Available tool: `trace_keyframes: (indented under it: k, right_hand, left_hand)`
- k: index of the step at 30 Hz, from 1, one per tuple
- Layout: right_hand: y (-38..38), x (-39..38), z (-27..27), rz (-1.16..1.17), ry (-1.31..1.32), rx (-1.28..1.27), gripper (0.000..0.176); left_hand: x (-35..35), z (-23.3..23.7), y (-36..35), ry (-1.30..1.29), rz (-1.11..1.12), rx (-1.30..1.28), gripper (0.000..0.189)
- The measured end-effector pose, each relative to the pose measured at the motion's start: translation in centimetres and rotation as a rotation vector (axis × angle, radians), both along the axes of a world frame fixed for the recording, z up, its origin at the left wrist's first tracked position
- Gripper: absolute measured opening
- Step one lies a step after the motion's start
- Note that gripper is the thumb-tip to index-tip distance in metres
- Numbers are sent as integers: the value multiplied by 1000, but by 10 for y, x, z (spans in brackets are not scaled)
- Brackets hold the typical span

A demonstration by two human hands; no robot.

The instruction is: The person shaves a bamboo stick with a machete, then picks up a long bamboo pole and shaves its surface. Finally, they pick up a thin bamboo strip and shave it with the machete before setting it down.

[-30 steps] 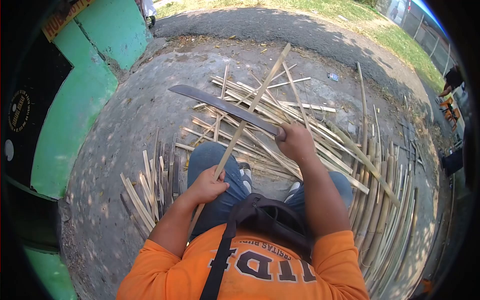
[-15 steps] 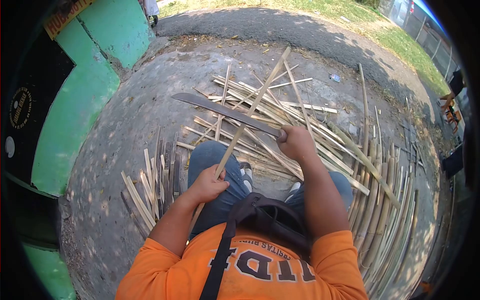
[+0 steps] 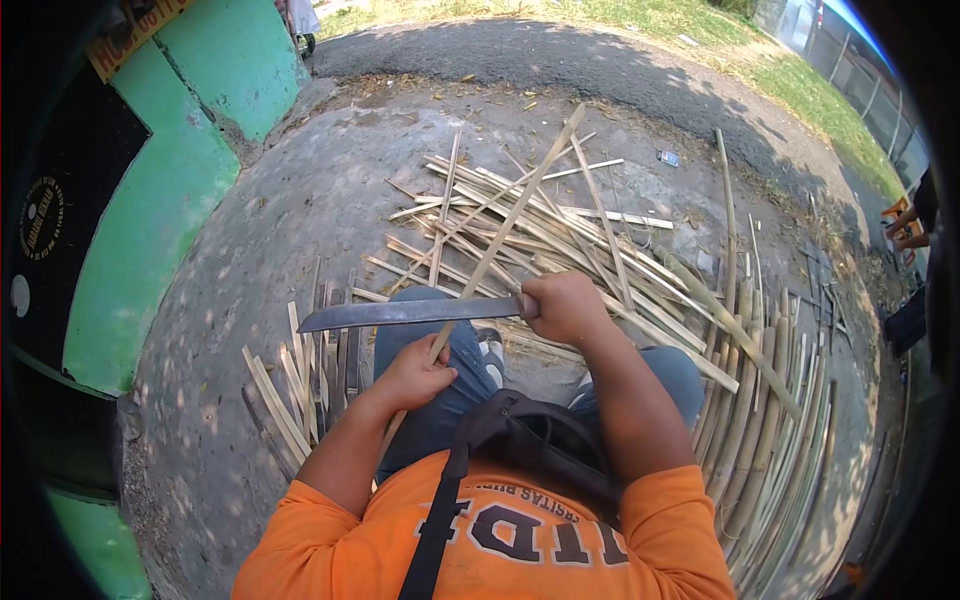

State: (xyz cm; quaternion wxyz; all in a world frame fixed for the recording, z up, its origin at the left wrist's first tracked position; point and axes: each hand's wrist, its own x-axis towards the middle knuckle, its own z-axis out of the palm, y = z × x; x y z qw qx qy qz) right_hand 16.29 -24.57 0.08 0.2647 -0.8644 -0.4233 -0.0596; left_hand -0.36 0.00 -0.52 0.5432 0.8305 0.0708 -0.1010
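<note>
Shirt [image 3: 440, 530] in orange fills 6 o'clock of the view. At 7 o'clock, the left hand [image 3: 415, 377] pinches a pale strip [image 3: 495, 248] between thumb and curled fingers; the strip slants from 7 o'clock up to 1. Farther out, toward 3, the right hand [image 3: 570, 305] wraps round the handle end of a machete [image 3: 405, 313], which points to 9 and crosses over the strip; I cannot tell whether they touch. Beyond, a strip pile [image 3: 590, 238] lies between 1 and 2, long poles [image 3: 745, 425] lie at 4, and asphalt [image 3: 500, 60] spans 12.
</note>
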Motion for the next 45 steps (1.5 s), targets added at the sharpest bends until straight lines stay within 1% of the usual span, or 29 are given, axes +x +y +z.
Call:
trace_keyframes:
  k: [3,5,7,9,12,15,16,17,20,23,27,28,31,33,38,41,42,45]
  right_hand:
    - [-6,7,-2,-65,31,-20,10]
    - [-12,16,-6,-209,49,-6,13]
    - [-23,28,-7,-329,91,-4,19]
    - [-30,36,-6,-465,156,53,19]
    - [-33,33,1,-496,150,106,19]
    - [-24,21,7,-415,94,71,18]
    - [-20,20,0,-329,54,77,21]
    - [-15,16,-3,-252,21,43,15]
    - [0,-5,0,-9,37,-2,10]
    - [9,-9,-7,53,42,-25,10]
    - [3,-1,-1,-75,86,-45,12]
    - [1,6,-7,-150,97,-54,15]
    - [-11,17,-8,-327,128,-25,16]
    - [-17,24,-13,-322,125,-15,16]
    - [-15,14,-2,-274,79,0,14]
    - [-6,9,-7,-138,102,-47,12]
    - [-5,3,1,-82,109,-26,12]
    - [-1,1,3,-63,129,-63,11]
  left_hand:
    - [0,0,-1,9,8,-7,23]
    - [-1,3,-3,15,11,-7,23]
    - [-1,-4,0,19,14,-28,22]
    - [-1,-3,0,35,17,-38,23]
    - [-1,4,-2,46,13,-31,23]
    - [0,-3,1,16,-2,-25,23]
    - [0,-5,2,20,-6,-26,23]
    - [0,-8,2,26,-9,-27,22]
    - [0,-14,2,-26,-4,3,22]
    - [0,-13,3,-54,-15,106,22]
    - [-1,-2,-1,-20,13,64,22]
    - [-1,2,-2,-4,19,37,22]
    - [0,1,-2,15,13,10,23]
    - [0,1,-1,24,8,9,23]
    - [-1,1,-1,11,2,11,23]
    - [-1,7,-5,-7,-4,58,23]
    - [-1,4,-4,-13,-6,52,23]
    - [-1,-2,-1,-35,-11,60,23]
